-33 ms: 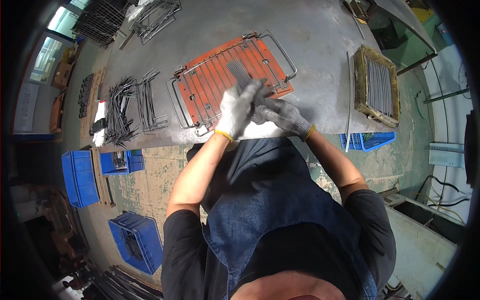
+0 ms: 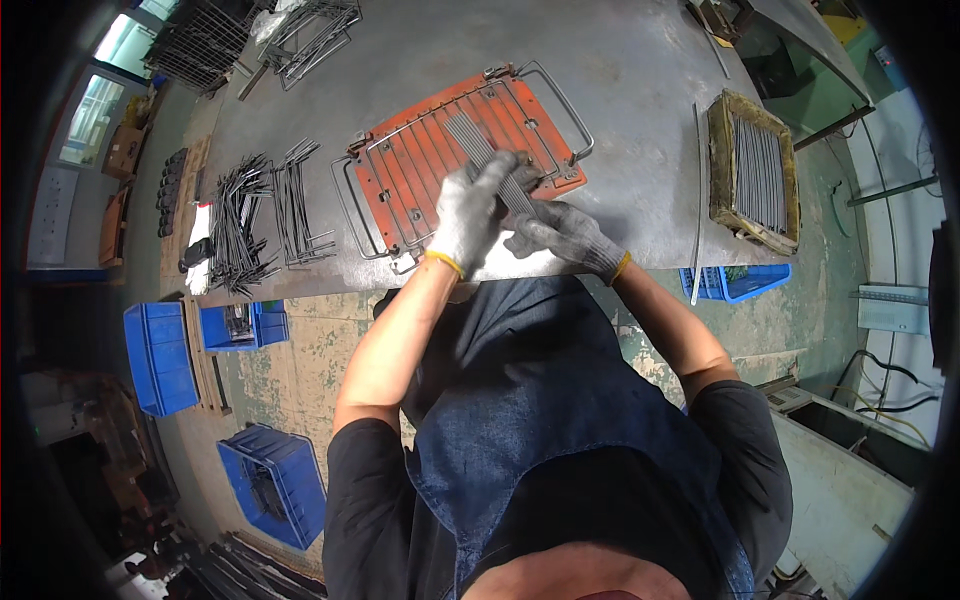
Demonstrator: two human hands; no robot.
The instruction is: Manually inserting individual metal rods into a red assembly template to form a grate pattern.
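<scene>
In the head view, the left hand [image 2: 470, 212], in a grey knit glove with a yellow cuff, is closed around a bundle of thin grey metal rods [image 2: 487, 160] just above the middle of the frame. The rods fan up and to the left from the fingers across an orange ribbed jig plate [image 2: 420, 165], which lies on the grey steel table [image 2: 620, 90] with a bent wire frame [image 2: 560, 100] around it. The right hand [image 2: 560, 232], gloved the same way, sits just right of and below the left one, its fingers curled against the lower end of the same bundle at the table's near edge.

The earlier frame carries the same time stamp, and nothing differs: hands, rods and plate lie as they did.

At centre left of the table are loose piles of dark bent wire pieces [image 2: 250, 215]. At the upper right stands a worn yellowish tray [image 2: 722, 160] holding straight rods. Blue plastic crates [image 2: 160, 355] stand on the floor at lower left.
</scene>
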